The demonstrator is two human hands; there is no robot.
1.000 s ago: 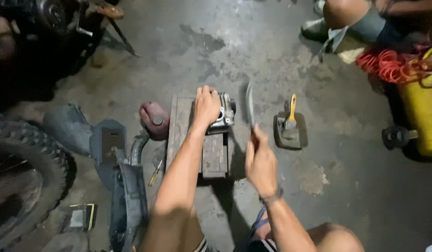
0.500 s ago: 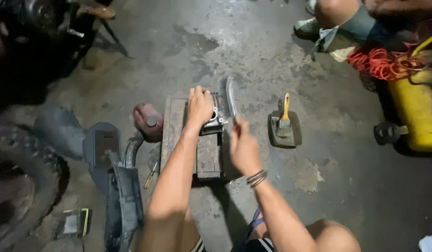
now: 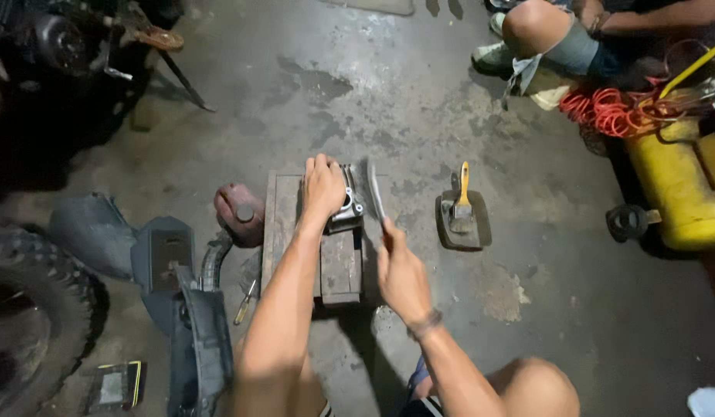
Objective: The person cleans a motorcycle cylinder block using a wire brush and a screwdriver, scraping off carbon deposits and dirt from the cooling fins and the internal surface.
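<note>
A grey metal engine cylinder [image 3: 349, 202] rests on a small wooden block [image 3: 340, 262] on the concrete floor. My left hand [image 3: 321, 188] grips the cylinder's left side and top, covering much of it. My right hand [image 3: 401, 276] holds a long flat metal blade [image 3: 375, 191] by its lower end. The blade stands nearly upright, its edge against the cylinder's right side.
A yellow-handled brush [image 3: 463, 198] lies in a dark tray [image 3: 482, 229] right of the block. A dark red container [image 3: 240, 212], a screwdriver [image 3: 244, 291], black bike panels [image 3: 195, 324] and a tyre [image 3: 33, 301] lie left. Another person's leg [image 3: 554, 35], orange hose [image 3: 614, 110] and a yellow tank [image 3: 674, 185] are at the right.
My right hand has brought the blade leftwards from open air to the cylinder's right side. My left hand stays on the cylinder. The view has shifted slightly.
</note>
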